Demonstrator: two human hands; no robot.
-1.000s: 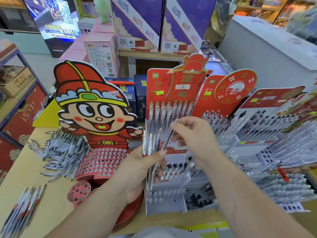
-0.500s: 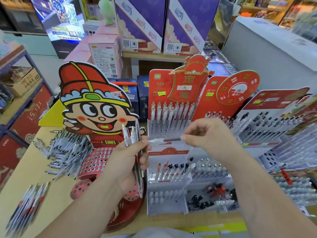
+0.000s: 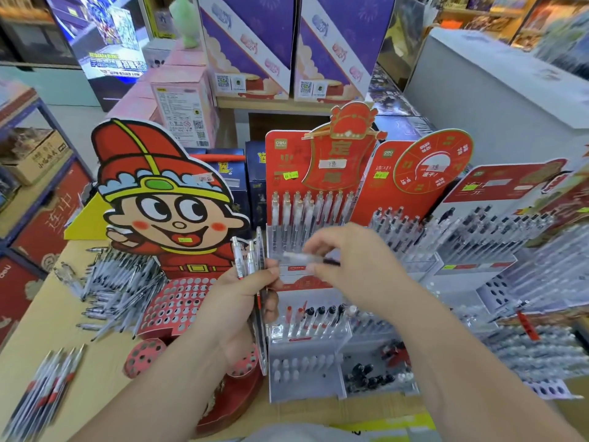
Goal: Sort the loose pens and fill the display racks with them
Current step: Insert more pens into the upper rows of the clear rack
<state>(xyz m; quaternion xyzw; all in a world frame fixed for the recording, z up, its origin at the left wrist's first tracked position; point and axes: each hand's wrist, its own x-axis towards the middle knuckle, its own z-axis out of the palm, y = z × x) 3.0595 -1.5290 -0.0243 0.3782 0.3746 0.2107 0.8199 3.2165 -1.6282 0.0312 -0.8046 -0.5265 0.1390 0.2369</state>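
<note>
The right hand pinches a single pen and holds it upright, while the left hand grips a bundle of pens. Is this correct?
Not quite. The head view shows the right hand pinching the single pen roughly level, pointing sideways, not upright. The rest is correct: the left hand grips a bundle of pens.

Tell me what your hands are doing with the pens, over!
Left hand holds a bunch of pens upright. Right hand pinches one pen level, before the clear rack. Nothing between pen and rack.
</note>
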